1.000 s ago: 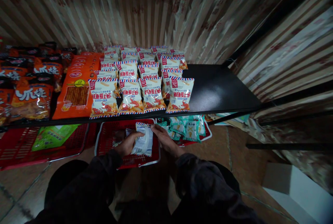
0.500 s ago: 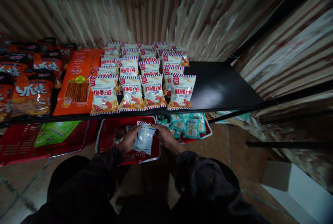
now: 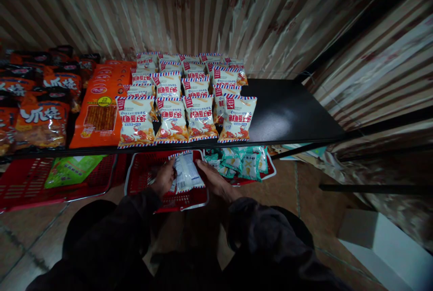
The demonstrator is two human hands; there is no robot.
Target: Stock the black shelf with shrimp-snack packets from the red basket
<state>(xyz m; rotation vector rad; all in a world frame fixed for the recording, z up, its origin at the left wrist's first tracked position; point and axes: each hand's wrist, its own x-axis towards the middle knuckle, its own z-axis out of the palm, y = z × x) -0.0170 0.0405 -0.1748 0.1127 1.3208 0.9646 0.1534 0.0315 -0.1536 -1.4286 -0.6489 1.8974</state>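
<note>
Between my two hands is a white snack bag [image 3: 187,173], its back seam and printed rear panel facing up, above a red shopping basket [image 3: 135,176]. My left hand [image 3: 163,179] is closed on the bag's left side, with part of another striped bag edge showing near its fingers. Along the right side lies my right hand [image 3: 216,182], fingers against the bag and their tips partly hidden. Just above, on a black shelf [image 3: 287,110], white squid-and-shrimp snack bags [image 3: 201,117] stand in rows, fronts toward me.
Orange flat snack packs [image 3: 101,110] and black-and-orange bags [image 3: 43,119] fill the shelf's left. Below, a red basket at left holds a green packet [image 3: 72,171]; another at right holds teal packets [image 3: 250,164]. A metal bar [image 3: 372,188] and white box [image 3: 399,241] are at right.
The bag in my hands has turned and shifted slightly left and up. My right hand has slid from its top corner down along its right side. The shelf rows are unchanged.
</note>
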